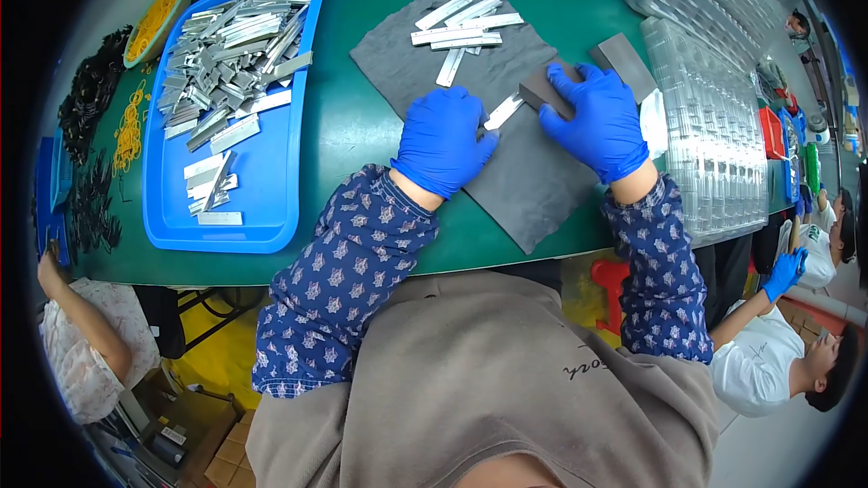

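Pinned a strip (503, 112) to the grey mat (533, 190) with the left hand (443, 140), fingers curled down and clenched over its near end, only the far end showing. Gripped a dark block (542, 90) in the right hand (592, 117), fingers wrapped over the top, block's edge touching the strip's free end. Looked like the rubbing step, one strip being worked against the mat. Judged the next move to call for steady downward pressure from the left so the strip would not skid, and a flat pass of the block along its length.

Left a second block (624, 61) just beyond the right hand, at the mat's edge. Laid a small heap of strips (461, 27) at the mat's far end, well apart from the hands. Kept many more strips (226, 45) jumbled in a blue tray (271, 208) to the left on the green surface (362, 126), and stacked clear trays (714, 126) to the right.
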Action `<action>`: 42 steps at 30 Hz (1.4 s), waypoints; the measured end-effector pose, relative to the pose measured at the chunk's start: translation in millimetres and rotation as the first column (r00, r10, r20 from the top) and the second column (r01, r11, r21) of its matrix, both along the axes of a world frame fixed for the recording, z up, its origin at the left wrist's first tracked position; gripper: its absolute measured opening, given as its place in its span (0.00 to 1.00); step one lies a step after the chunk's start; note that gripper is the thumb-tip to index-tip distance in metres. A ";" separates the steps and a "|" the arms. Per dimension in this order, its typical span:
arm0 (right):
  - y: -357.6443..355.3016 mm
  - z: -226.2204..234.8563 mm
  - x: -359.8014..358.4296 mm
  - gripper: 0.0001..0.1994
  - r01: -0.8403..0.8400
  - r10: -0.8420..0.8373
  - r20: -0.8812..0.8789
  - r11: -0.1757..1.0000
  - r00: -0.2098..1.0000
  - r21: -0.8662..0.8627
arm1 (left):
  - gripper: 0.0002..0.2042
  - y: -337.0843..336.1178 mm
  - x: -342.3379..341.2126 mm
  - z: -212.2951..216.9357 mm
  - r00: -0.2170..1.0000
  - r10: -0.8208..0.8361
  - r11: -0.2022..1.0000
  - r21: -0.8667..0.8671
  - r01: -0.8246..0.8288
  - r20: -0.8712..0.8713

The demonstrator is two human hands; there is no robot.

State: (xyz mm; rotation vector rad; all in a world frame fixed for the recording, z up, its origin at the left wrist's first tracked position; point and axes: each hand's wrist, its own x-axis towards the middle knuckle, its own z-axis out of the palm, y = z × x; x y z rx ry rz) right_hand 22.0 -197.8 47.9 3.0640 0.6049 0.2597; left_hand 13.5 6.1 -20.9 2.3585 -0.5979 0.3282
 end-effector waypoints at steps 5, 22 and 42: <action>16.8 7.0 -13.4 0.25 -0.043 0.041 -0.060 0.998 0.997 -0.036 | 0.10 0.7 -1.4 -1.0 1.000 0.015 0.999 0.030 -0.015 0.012; 3.8 23.6 25.2 0.22 -0.095 0.068 -0.166 0.983 0.984 -0.158 | 0.10 -3.9 -0.9 2.2 0.998 0.031 0.999 0.031 -0.033 0.052; -4.7 35.8 32.5 0.21 0.021 -0.059 -0.134 0.962 0.989 -0.271 | 0.09 -3.2 -1.7 0.2 0.999 0.032 0.998 0.046 -0.034 0.026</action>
